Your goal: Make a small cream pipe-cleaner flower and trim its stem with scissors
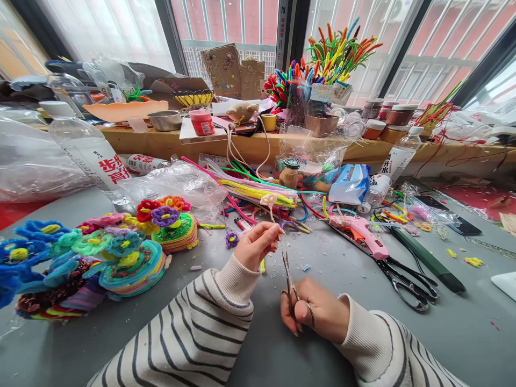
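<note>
My left hand (pixel 256 246) pinches the stem of a small cream fuzzy piece (pixel 269 201), whose looped top stands above the fingertips. In my right hand (pixel 322 309) is a pair of small metal scissors (pixel 287 271), with thumb and fingers at the handle loops. The scissor blades point up, and their tips reach close to the stem below my left fingertips; whether they touch it I cannot tell. Small white bits lie scattered on the grey table (pixel 274 344) around both hands. A small purple pipe-cleaner flower (pixel 231 239) lies left of my left hand.
Fuzzy flower pieces (pixel 131 269) fill the left side. Behind my hands lies a bundle of pipe cleaners (pixel 258 192). To the right are a pink glue gun (pixel 363 236), large black-handled scissors (pixel 409 285) and a dark green bar (pixel 429 260). Water bottles (pixel 88 145) stand near the cluttered ledge (pixel 161 144).
</note>
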